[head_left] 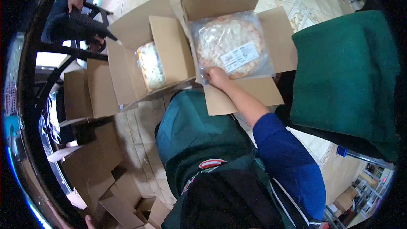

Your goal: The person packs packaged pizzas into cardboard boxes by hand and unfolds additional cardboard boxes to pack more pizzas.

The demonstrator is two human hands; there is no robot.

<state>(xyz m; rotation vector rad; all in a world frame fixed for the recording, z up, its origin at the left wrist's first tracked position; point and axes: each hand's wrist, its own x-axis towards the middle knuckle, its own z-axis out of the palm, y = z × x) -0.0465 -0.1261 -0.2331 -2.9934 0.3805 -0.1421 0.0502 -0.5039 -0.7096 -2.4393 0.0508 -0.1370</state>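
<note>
My right hand is closed on the near left corner of a clear plastic bag around a pizza. The flat, round pizza, with a white printed label, lies at the mouth of an open cardboard box. My left hand is at the lower left edge. Only a fingertip and a strip of skin show there, by a dark frame; whatever it touches is hidden.
Left of the pizza box, another open carton holds wrapped pizzas standing on edge. More cardboard boxes lie lower left. Another person's hand rests at upper left. A green-covered seat stands at right.
</note>
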